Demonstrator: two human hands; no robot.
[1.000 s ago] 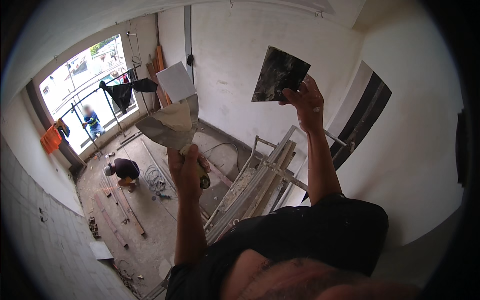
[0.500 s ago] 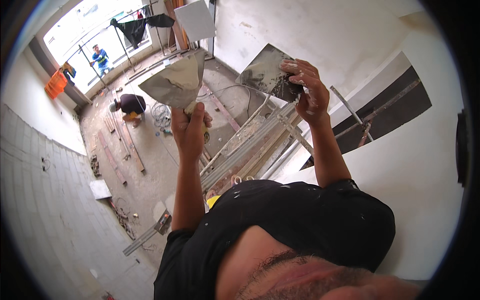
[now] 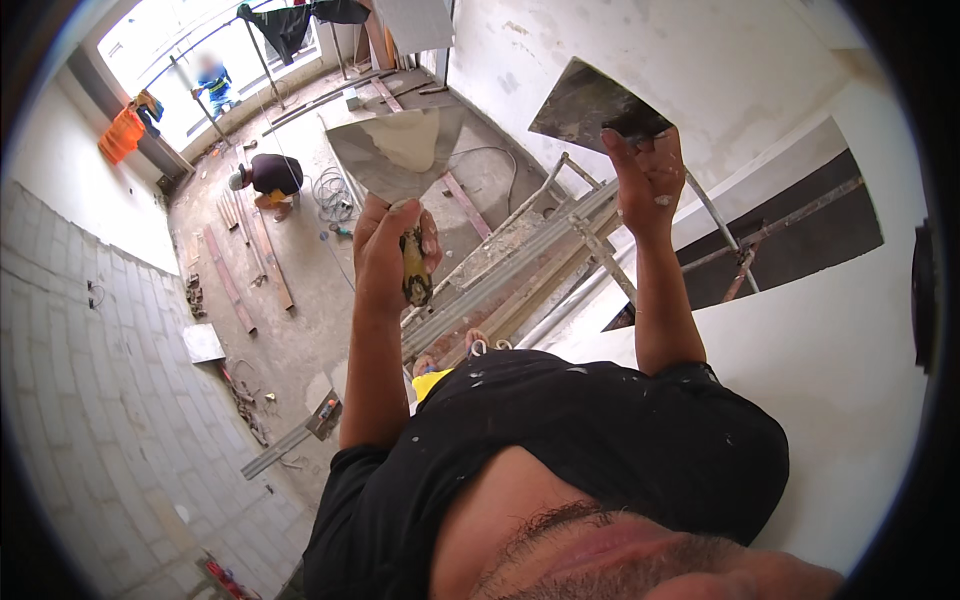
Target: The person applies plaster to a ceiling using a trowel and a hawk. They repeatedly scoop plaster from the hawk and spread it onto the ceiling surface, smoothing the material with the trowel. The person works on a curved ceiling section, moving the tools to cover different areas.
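My left hand [image 3: 378,255] is closed round the yellow-and-black handle of a wide putty knife [image 3: 362,155]. Its broad metal blade points away from me and carries a pale smear of filler. To the right, my right hand [image 3: 655,190] grips a flat, four-sided metal plastering trowel [image 3: 585,105] by its near corner, thumb against the dark, smudged face. Any handle on the trowel is hidden. White filler spots mark the right hand. The two tools are held up apart from each other, the trowel near the pale plastered wall [image 3: 510,50].
Scaffold tubes [image 3: 605,255] and long boards [image 3: 525,265] lie below my hands. At the wall opening on the right, more tubes [image 3: 745,245] cross. One person [image 3: 275,178] crouches on the floor beside loose timber [image 3: 265,255]; another person [image 3: 215,92] is by the bright window.
My right hand has turned and moved right, carrying the trowel up and right; the thumb now shows on its face. The putty knife has shifted right and slightly down.
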